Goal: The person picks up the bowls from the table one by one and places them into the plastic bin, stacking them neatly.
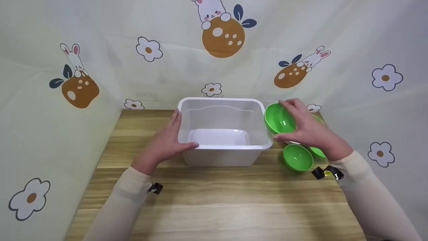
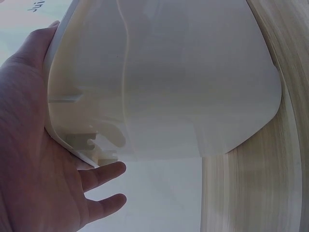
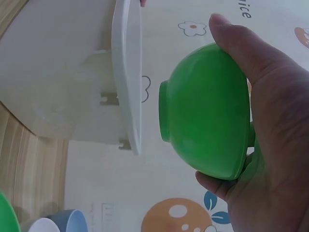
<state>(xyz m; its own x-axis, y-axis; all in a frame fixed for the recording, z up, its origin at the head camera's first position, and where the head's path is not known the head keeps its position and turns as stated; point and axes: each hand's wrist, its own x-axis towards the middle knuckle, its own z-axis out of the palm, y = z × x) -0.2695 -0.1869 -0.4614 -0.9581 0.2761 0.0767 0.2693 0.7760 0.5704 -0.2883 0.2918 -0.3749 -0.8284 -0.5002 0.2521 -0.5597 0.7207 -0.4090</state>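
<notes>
A white plastic bin stands upright on the wooden table. My left hand rests against its left rim, the thumb near the front corner. In the left wrist view two fingers stick out straight past the rim. To the right of the bin, my right hand grips a green bowl by its edge, between thumb and fingers. The right wrist view has this bowl tilted on its side, its base towards the bin and apart from the rim.
Another green bowl sits on the table below my right hand. More green pieces are partly hidden behind the wrist. A blue cup and a white one show in the right wrist view. Patterned cloth encloses the table.
</notes>
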